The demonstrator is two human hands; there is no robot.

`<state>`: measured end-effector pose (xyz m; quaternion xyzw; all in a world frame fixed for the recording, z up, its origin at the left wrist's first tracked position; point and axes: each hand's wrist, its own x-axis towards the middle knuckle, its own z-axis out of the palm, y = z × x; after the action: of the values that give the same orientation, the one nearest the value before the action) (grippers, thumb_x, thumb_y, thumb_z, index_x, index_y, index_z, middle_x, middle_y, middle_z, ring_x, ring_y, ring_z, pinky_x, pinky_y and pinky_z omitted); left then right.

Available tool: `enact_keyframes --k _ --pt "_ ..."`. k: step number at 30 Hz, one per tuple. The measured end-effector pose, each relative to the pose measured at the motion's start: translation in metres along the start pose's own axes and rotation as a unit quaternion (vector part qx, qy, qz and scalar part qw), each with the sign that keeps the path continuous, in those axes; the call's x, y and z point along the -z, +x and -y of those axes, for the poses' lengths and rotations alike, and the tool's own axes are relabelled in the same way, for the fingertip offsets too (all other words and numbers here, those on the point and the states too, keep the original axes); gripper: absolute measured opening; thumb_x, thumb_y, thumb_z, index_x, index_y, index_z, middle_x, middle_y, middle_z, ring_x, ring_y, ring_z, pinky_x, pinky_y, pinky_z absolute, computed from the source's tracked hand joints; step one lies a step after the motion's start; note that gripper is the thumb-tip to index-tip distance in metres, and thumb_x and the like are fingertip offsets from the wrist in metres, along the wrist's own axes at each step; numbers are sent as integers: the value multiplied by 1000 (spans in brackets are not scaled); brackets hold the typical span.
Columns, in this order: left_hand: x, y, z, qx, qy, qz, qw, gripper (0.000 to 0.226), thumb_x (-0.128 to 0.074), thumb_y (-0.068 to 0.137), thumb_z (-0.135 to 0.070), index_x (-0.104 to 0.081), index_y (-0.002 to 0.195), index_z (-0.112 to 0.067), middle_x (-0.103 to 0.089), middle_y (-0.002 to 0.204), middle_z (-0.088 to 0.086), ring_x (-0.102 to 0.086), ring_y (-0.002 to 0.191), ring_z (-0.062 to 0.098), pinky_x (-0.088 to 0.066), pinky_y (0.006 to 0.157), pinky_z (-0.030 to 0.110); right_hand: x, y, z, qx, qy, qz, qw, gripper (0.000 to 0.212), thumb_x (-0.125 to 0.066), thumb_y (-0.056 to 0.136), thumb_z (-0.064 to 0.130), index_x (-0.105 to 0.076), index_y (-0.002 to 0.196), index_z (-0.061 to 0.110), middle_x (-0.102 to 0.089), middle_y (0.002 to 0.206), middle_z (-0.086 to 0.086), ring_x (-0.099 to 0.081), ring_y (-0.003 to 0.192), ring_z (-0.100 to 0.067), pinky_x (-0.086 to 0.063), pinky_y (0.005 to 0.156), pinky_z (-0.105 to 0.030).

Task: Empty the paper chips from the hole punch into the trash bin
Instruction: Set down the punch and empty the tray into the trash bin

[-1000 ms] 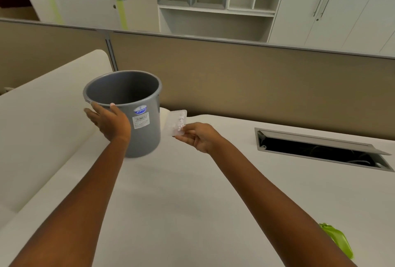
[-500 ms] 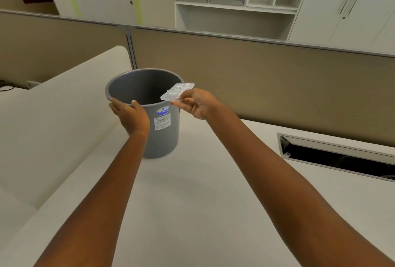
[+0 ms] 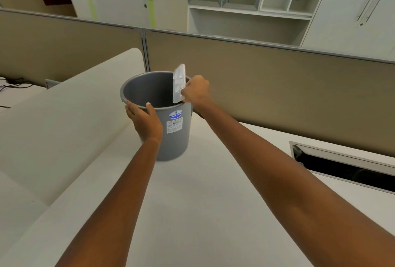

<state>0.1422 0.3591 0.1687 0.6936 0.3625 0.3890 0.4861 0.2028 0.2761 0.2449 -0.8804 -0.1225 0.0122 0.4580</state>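
A grey trash bin (image 3: 171, 138) with a blue and white label stands on the white desk (image 3: 192, 202). My left hand (image 3: 144, 120) grips its near rim, thumb over the edge. My right hand (image 3: 196, 91) holds a clear plastic chip tray (image 3: 178, 83) by its right edge, tipped up on end over the bin's mouth, with white paper chips showing inside it. The hole punch body is out of view.
A beige partition (image 3: 277, 78) runs behind the desk. An open cable slot (image 3: 342, 166) is sunk into the desk at the right. A curved white panel (image 3: 64, 117) rises at the left, with cables (image 3: 15, 83) beyond it.
My right hand lifted the tray from beside the bin to over its opening and turned it from flat to upright. My left hand stayed on the rim.
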Motion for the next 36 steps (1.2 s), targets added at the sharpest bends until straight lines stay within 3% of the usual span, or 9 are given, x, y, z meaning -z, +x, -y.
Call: enact_keyframes --k 2,5,9,12,19,23,26,31,36 --pt "0 0 1 0 0 -1 1000 58 -39 98 -19 -13 147 -2 -21 153 18 -34 137 31 -34 106 32 -3 -6 2 98 -114 -14 989 18 -53 82 -2 -64 95 -7 -67 102 -25 -61 86 -33 -40 65 -31" --pt "-1 0 1 -1 2 -2 1000 57 -39 98 -19 -13 146 -1 -22 153 19 -35 136 31 -34 105 32 -7 -15 -1 216 -253 2 943 11 -49 81 -8 -56 76 -1 -60 82 -18 -60 95 -36 -32 64 -30" --pt "0 -1 0 -4 5 -8 1000 57 -39 98 -20 -14 146 -3 -24 152 17 -39 133 31 -38 104 32 -12 -13 -9 297 -307 30 904 14 -46 85 -8 -59 88 -4 -61 94 -18 -55 103 -32 -38 72 -33" --pt "0 -2 0 -2 8 -8 1000 57 -38 98 -20 -14 147 -4 -25 153 17 -40 133 30 -38 103 31 -12 -11 -11 314 -307 54 896 29 -47 88 -2 -61 113 0 -63 116 -19 -56 108 -30 -44 89 -31" --pt "-1 -1 1 -1 3 -4 1000 57 -37 98 -21 -13 147 -4 -26 152 18 -39 133 31 -37 104 34 -8 -8 -6 366 -319 -5 874 29 -42 89 -4 -61 110 0 -63 114 -17 -49 111 -30 -43 83 -33" --pt "-1 -1 2 -4 9 -3 1000 57 -37 98 -22 -13 147 -5 -26 151 17 -41 132 31 -38 103 34 -10 -7 -3 360 -332 43 871 28 -46 90 1 -64 110 3 -64 116 -15 -51 111 -29 -44 87 -32" --pt "-1 -1 2 -3 10 -3 1000 57 -37 98 -22 -13 147 -4 -26 151 18 -40 132 31 -38 103 34 -7 -6 -3 363 -319 5 876 29 -44 90 0 -64 111 4 -64 115 -14 -50 112 -28 -44 84 -31" --pt "-1 0 4 -7 17 -1 1000 57 -36 99 -23 -13 147 -4 -28 151 18 -42 131 31 -39 103 35 -5 -6 -1 410 -343 24 845 26 -47 89 1 -65 108 5 -65 113 -12 -53 107 -26 -44 83 -30" --pt "0 -2 1 -5 18 -2 1000 57 -36 99 -23 -12 147 -5 -29 150 18 -41 131 31 -39 102 35 1 -5 -10 409 -310 1 858 28 -47 88 -2 -65 109 4 -65 114 -14 -53 109 -28 -41 77 -29"
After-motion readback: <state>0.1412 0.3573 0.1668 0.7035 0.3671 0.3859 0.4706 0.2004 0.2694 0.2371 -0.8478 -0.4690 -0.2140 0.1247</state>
